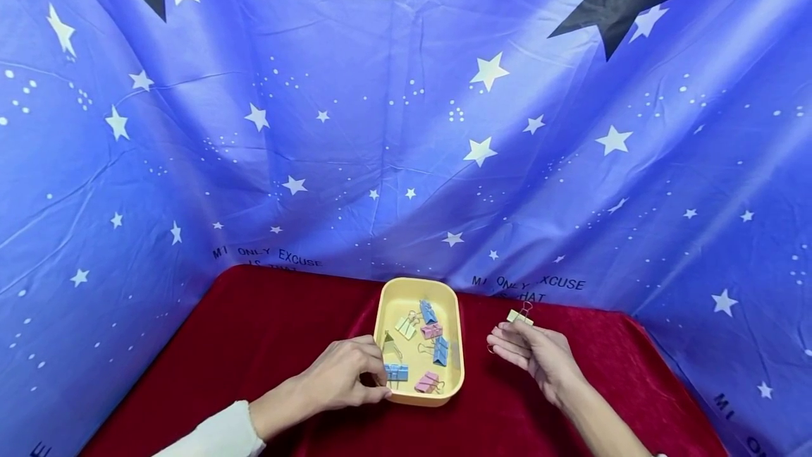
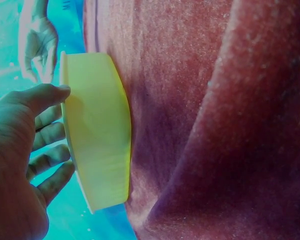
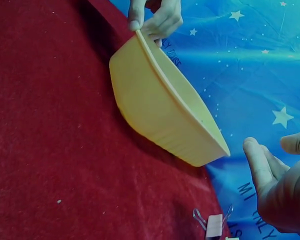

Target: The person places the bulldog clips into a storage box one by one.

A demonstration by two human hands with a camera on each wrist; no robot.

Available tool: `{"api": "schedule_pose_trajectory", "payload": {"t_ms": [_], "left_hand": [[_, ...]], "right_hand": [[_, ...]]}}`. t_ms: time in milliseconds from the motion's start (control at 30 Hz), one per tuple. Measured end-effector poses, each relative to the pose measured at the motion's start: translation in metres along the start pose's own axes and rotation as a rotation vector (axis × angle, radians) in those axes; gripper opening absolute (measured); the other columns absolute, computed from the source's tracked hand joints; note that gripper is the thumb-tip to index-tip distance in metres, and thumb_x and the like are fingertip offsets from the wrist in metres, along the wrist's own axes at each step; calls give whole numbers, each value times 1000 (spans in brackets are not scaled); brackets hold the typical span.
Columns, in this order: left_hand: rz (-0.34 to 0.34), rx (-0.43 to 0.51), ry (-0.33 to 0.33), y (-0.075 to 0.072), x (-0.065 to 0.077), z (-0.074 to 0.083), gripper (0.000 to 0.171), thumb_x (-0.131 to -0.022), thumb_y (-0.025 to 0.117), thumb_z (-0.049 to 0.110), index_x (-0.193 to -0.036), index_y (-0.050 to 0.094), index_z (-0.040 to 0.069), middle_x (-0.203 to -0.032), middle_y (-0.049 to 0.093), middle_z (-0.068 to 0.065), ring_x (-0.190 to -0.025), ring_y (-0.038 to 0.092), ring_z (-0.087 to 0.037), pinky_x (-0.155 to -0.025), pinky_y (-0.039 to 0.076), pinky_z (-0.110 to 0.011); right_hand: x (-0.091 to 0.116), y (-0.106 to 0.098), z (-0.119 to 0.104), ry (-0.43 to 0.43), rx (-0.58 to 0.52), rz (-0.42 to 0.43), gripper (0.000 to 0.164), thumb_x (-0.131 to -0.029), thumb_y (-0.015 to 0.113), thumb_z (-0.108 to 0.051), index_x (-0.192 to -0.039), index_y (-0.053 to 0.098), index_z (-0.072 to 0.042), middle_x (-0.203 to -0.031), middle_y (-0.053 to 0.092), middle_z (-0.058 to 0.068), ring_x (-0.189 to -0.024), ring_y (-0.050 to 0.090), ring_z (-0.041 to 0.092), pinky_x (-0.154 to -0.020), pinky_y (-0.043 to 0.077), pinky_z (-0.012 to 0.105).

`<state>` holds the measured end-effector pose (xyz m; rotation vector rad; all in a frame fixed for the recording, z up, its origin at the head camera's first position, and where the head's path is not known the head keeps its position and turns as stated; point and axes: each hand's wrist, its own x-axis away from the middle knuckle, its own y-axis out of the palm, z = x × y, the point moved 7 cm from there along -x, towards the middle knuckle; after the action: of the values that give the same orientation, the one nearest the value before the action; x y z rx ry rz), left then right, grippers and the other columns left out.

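My left hand [image 1: 352, 372] grips the near-left rim of a yellow plastic container [image 1: 461, 365], thumb outside and fingers over the edge. Several binder clips lie inside: blue [image 1: 440, 350], pink [image 1: 428, 382] and pale yellow [image 1: 406, 326]. To the right of the container, my right hand [image 1: 539, 355] hovers with fingers extended and nothing between them in the right wrist view. Just beyond its fingers in the head view is a pale yellow binder clip [image 1: 520, 317]. At the bottom of the right wrist view, a pale pinkish clip [image 3: 215, 227] stands on the cloth, partly cut off.
Dark red velvet cloth [image 1: 254, 330] covers the table. Behind and along both sides hangs a blue backdrop [image 1: 355, 154] printed with stars and lettering, close to the table's far edge.
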<state>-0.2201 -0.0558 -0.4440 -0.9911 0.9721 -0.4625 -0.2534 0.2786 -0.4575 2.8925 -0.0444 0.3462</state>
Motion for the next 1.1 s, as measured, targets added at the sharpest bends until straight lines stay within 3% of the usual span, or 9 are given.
{"api": "schedule_pose_trajectory", "payload": {"t_ms": [167, 333, 433, 633, 900, 1100], "left_hand": [[6, 3, -4, 0, 0, -1, 17, -84, 97, 32, -79, 81, 30, -81, 69, 22, -88, 60, 3, -79, 51, -12], [11, 1, -2, -1, 0, -1, 17, -83, 97, 32, -79, 81, 29, -80, 69, 21, -87, 59, 3, -79, 51, -12], [12, -5, 0, -1, 0, -1, 17, -83, 97, 32, -79, 81, 29, -80, 69, 21, -87, 59, 3, -79, 51, -12], [7, -2, 5, -2, -1, 0, 17, -84, 97, 32, -79, 81, 29, -80, 70, 20, -87, 59, 2, -78, 51, -12], [13, 9, 13, -2, -1, 2, 17, -84, 97, 30, -79, 81, 28, -80, 71, 18, -87, 60, 2, -79, 50, -11], [10, 7, 12, -2, 0, 2, 17, -84, 98, 32, -80, 81, 28, -81, 71, 19, -87, 60, 2, -79, 49, -9]], "right_hand": [[-2, -5, 11, 16, 14, 6, 27, -114, 57, -9, -110, 84, -10, -109, 88, 4, -99, 87, 18, -95, 68, 34], [-8, -8, 25, 50, -4, 24, 26, -112, 61, -9, -105, 85, -14, -107, 88, -2, -99, 87, 18, -94, 68, 34], [-11, -9, 32, 63, -16, 37, 24, -113, 60, -12, -113, 84, -10, -108, 88, -2, -97, 87, 19, -93, 68, 34], [-16, -13, 45, 89, -12, 66, 38, -116, 59, -23, -141, 72, 3, -108, 87, 9, -95, 87, 21, -92, 68, 35], [-25, -14, 52, 104, -35, 74, 49, -120, 52, -32, -145, 64, 8, -105, 86, 16, -94, 87, 24, -92, 69, 37], [-30, -15, 55, 106, -53, 65, 44, -120, 52, -30, -141, 67, 6, -105, 86, 16, -93, 87, 24, -91, 69, 37]]}}
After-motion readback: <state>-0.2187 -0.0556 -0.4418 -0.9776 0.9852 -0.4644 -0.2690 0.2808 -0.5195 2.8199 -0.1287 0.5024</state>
